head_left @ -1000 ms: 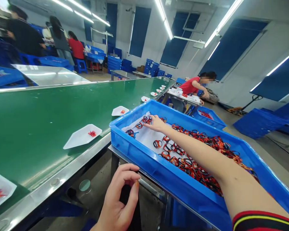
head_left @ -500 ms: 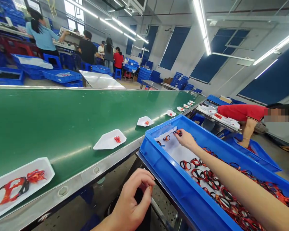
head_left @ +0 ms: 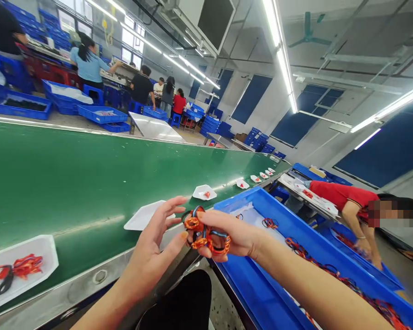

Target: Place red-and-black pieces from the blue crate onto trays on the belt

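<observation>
Orange bands within curled right hand

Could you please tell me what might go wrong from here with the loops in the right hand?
The right hand holds several orange loops bunched together, so they may snag on one another when separated. One could also slip out and fall to the speckled floor visible beside the blue bin. The open left hand appears in front of a white tray on the green belt, so it might bump that tray if lowered.
</observation>
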A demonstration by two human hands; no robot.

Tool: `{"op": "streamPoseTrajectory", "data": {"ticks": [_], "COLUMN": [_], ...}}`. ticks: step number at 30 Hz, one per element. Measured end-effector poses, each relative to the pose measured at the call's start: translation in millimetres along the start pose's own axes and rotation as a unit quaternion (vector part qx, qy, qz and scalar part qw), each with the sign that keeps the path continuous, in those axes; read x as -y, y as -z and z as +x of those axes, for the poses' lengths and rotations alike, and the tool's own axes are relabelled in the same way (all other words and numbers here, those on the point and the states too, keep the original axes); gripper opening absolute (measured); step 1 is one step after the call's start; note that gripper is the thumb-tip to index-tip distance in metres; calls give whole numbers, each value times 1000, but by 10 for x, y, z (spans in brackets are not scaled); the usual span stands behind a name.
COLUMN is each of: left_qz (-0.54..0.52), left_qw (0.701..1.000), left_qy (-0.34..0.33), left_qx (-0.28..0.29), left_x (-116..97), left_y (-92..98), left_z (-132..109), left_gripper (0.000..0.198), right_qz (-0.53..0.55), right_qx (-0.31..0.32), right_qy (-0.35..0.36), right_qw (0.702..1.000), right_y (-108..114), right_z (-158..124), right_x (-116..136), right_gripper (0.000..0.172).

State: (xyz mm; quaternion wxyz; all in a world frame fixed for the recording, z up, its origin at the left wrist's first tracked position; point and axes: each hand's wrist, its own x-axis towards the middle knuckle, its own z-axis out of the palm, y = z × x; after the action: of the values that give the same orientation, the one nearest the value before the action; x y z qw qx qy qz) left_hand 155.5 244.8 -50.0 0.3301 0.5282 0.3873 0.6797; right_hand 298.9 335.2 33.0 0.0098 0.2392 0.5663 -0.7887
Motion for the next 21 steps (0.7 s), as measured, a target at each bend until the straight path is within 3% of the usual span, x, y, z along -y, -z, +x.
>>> {"op": "streamPoseTrajectory", "data": {"ticks": [4,9,13,17,21], "left_qz": [-8,-111,-248,-366,-410], "left_qw": [999,980,935,860,818], "left_qy": [47,150,235,317,338], "left_qx": [16,-62,-96,-161,-221], "left_x": [-47,41,119,161,164], "left_y": [222,301,277,294,342], "left_z": [-60,-57,-30,-24,-20], "left_gripper": [36,28,27,21,17], "right_qz": [24,78,88,68,44], "right_qx": [6,-3,-15,-31,-30], "right_qy": [-39,-68,-74,-74,-79], "right_qw": [999,995,993,994,995], "right_y": [-127,-217,-209,-201,-223], "right_z": [258,368,424,456,458], "right_x": [-85,-186,-285,-351,-392], "right_gripper": [45,50,46,45,41]}}
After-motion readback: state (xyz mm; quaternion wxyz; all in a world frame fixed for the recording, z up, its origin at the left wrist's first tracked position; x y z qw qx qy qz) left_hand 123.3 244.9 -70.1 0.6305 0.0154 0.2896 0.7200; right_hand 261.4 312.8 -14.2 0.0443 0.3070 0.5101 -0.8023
